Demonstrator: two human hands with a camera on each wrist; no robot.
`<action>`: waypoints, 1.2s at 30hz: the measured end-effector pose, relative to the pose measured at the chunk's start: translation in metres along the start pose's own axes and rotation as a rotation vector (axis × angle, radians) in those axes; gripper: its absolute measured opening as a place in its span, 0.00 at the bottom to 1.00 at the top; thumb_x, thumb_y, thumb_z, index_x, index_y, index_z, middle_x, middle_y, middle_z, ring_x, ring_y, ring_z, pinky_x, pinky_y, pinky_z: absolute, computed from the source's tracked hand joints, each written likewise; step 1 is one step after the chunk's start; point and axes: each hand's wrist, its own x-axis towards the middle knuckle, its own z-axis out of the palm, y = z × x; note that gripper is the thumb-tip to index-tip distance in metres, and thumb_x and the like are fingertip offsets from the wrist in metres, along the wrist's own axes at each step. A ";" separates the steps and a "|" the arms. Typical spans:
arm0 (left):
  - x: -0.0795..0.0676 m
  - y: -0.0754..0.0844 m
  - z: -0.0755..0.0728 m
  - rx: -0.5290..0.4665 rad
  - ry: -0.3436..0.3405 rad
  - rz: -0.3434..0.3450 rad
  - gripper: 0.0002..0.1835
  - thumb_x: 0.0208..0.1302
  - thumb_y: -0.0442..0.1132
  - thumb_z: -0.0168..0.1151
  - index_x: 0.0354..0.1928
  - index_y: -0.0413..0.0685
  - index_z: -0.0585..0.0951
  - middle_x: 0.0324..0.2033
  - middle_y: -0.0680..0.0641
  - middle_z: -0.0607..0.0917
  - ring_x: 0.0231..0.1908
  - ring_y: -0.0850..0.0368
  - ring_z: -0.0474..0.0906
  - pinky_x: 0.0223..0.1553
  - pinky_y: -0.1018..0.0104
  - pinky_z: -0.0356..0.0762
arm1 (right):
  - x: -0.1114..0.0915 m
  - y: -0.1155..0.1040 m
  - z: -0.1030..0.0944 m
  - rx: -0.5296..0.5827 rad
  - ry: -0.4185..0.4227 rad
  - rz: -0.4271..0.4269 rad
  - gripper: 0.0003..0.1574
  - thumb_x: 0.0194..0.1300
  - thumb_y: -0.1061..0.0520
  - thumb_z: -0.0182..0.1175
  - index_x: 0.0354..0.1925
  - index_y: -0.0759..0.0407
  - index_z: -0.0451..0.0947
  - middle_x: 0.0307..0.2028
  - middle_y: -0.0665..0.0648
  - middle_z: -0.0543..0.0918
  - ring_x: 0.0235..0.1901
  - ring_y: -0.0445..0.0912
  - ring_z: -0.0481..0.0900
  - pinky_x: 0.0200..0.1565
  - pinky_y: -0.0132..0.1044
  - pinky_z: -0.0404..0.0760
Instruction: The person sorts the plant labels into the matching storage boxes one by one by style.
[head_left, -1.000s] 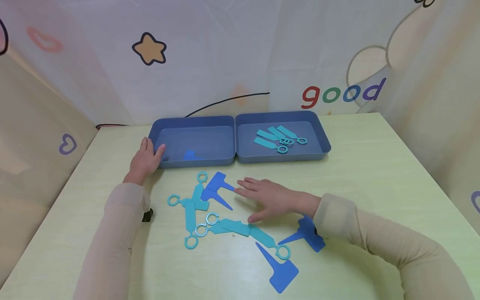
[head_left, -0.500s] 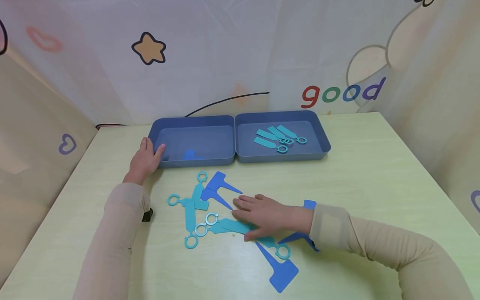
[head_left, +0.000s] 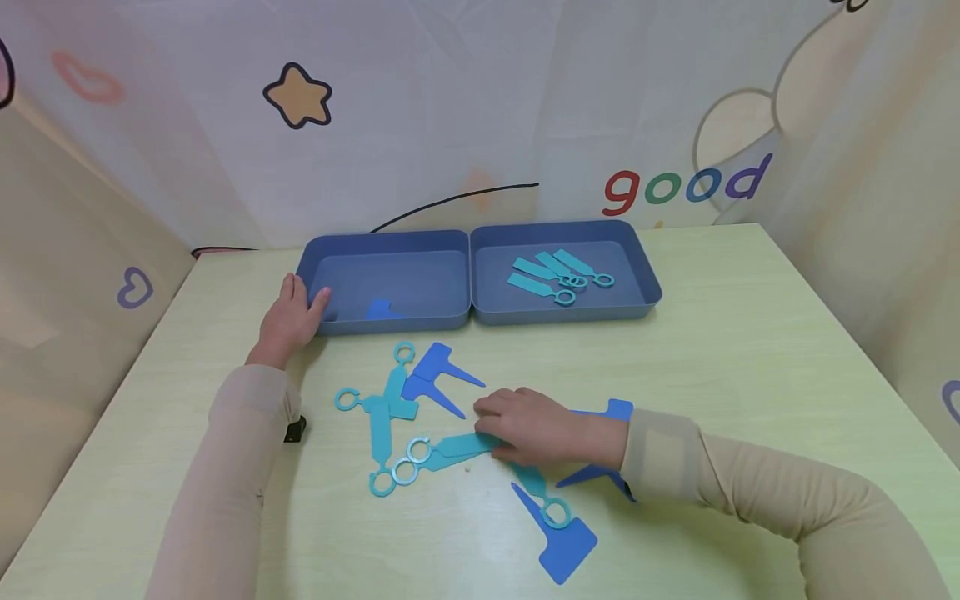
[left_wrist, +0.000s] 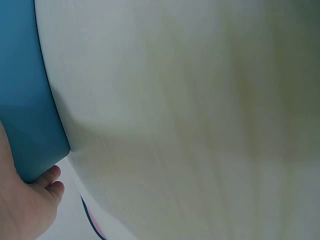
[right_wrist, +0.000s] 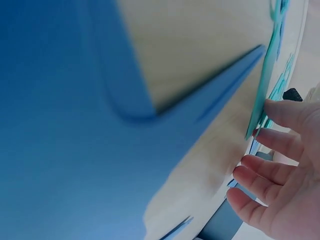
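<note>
My left hand [head_left: 287, 321] holds the left end of a blue-grey tray [head_left: 390, 326], thumb inside the wall and fingers outside. Right of centre, my right hand [head_left: 528, 427] has its fingers curled over several teal plant tags with ring ends. Its thumb and index finger pinch a teal tag [right_wrist: 263, 85] in the right wrist view; in the head view the fingers hide that tag's upper end. Two more teal tags [head_left: 453, 446] reach left from under the hand. A blue T-shaped plant label [right_wrist: 75, 130] looms large by the right wrist camera, partly under the wrist.
Left of the right hand lie overlapping teal tags [head_left: 381, 433] and two blue T-shaped labels [head_left: 435, 362]. Another blue label [head_left: 567, 550] lies in front. The tray's right compartment [head_left: 487, 315] holds several teal tags; the left one holds a blue piece [head_left: 379, 310].
My right hand came down and toward me onto the teal tags, then its fingers curled in. The tags beneath shifted, one ring now overlapping the front blue label. My left hand stayed put.
</note>
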 end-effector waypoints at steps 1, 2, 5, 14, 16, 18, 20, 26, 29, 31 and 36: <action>0.000 0.000 0.000 0.000 0.000 -0.001 0.47 0.62 0.65 0.17 0.64 0.28 0.34 0.65 0.30 0.34 0.64 0.31 0.41 0.61 0.43 0.46 | 0.000 0.000 0.000 0.001 0.008 0.005 0.20 0.58 0.49 0.58 0.49 0.53 0.75 0.53 0.53 0.73 0.54 0.47 0.69 0.51 0.43 0.72; 0.000 0.000 0.000 -0.001 -0.001 -0.002 0.46 0.62 0.65 0.17 0.64 0.27 0.34 0.65 0.30 0.34 0.64 0.31 0.41 0.61 0.43 0.46 | 0.001 0.001 0.000 0.004 0.017 0.009 0.20 0.58 0.50 0.58 0.48 0.54 0.75 0.53 0.53 0.73 0.53 0.47 0.69 0.50 0.42 0.72; -0.001 0.001 -0.001 -0.001 -0.001 -0.003 0.46 0.63 0.65 0.18 0.64 0.27 0.35 0.65 0.30 0.34 0.64 0.31 0.41 0.62 0.43 0.46 | 0.002 0.002 0.000 0.026 0.042 0.033 0.16 0.57 0.52 0.59 0.44 0.54 0.77 0.49 0.53 0.75 0.48 0.47 0.71 0.47 0.40 0.73; 0.000 0.001 -0.002 0.000 -0.001 -0.003 0.46 0.62 0.65 0.17 0.64 0.28 0.34 0.65 0.30 0.34 0.64 0.31 0.40 0.61 0.42 0.46 | 0.008 0.000 -0.005 0.223 0.010 0.222 0.09 0.52 0.55 0.63 0.35 0.55 0.79 0.33 0.50 0.71 0.34 0.42 0.65 0.32 0.30 0.69; 0.000 0.000 -0.001 -0.001 -0.005 -0.004 0.47 0.62 0.66 0.17 0.64 0.28 0.34 0.65 0.30 0.33 0.64 0.31 0.40 0.61 0.42 0.45 | 0.011 0.000 -0.005 0.244 -0.013 0.256 0.09 0.51 0.56 0.63 0.33 0.54 0.78 0.30 0.49 0.69 0.32 0.41 0.64 0.30 0.29 0.67; 0.000 0.000 -0.001 -0.003 -0.008 -0.007 0.47 0.62 0.66 0.17 0.64 0.28 0.34 0.65 0.31 0.33 0.63 0.30 0.40 0.62 0.42 0.45 | 0.014 0.001 -0.006 0.271 -0.034 0.278 0.08 0.51 0.56 0.64 0.32 0.54 0.76 0.27 0.48 0.68 0.31 0.41 0.64 0.30 0.29 0.66; 0.000 0.000 -0.001 -0.003 -0.010 -0.008 0.47 0.62 0.66 0.17 0.64 0.28 0.34 0.65 0.31 0.33 0.63 0.30 0.40 0.62 0.42 0.45 | 0.016 0.002 -0.006 0.322 -0.055 0.297 0.08 0.51 0.57 0.64 0.31 0.54 0.74 0.25 0.47 0.69 0.29 0.41 0.65 0.30 0.30 0.66; -0.001 0.000 -0.001 -0.004 -0.008 -0.007 0.47 0.62 0.66 0.17 0.64 0.28 0.33 0.65 0.30 0.33 0.63 0.30 0.41 0.61 0.42 0.45 | 0.019 0.008 -0.007 0.615 -0.077 0.338 0.07 0.51 0.63 0.63 0.26 0.57 0.73 0.21 0.49 0.71 0.26 0.42 0.67 0.31 0.31 0.67; -0.001 0.000 -0.001 -0.003 -0.004 -0.006 0.47 0.62 0.66 0.17 0.64 0.28 0.33 0.65 0.30 0.33 0.63 0.30 0.41 0.61 0.42 0.46 | 0.020 0.016 -0.006 0.757 -0.083 0.337 0.04 0.51 0.67 0.61 0.25 0.60 0.75 0.20 0.50 0.71 0.23 0.42 0.68 0.28 0.29 0.68; -0.001 0.000 -0.001 0.000 -0.003 -0.004 0.47 0.62 0.66 0.16 0.64 0.27 0.33 0.65 0.30 0.33 0.63 0.30 0.41 0.61 0.42 0.46 | 0.021 0.021 -0.006 0.859 -0.100 0.343 0.04 0.51 0.69 0.59 0.26 0.62 0.76 0.19 0.51 0.72 0.20 0.42 0.68 0.26 0.29 0.69; 0.000 0.000 -0.001 -0.001 -0.007 -0.004 0.47 0.62 0.66 0.16 0.64 0.27 0.33 0.65 0.30 0.33 0.63 0.30 0.41 0.61 0.42 0.45 | 0.021 0.035 -0.004 1.080 -0.159 0.397 0.04 0.52 0.69 0.57 0.28 0.65 0.77 0.18 0.53 0.77 0.18 0.42 0.74 0.26 0.30 0.76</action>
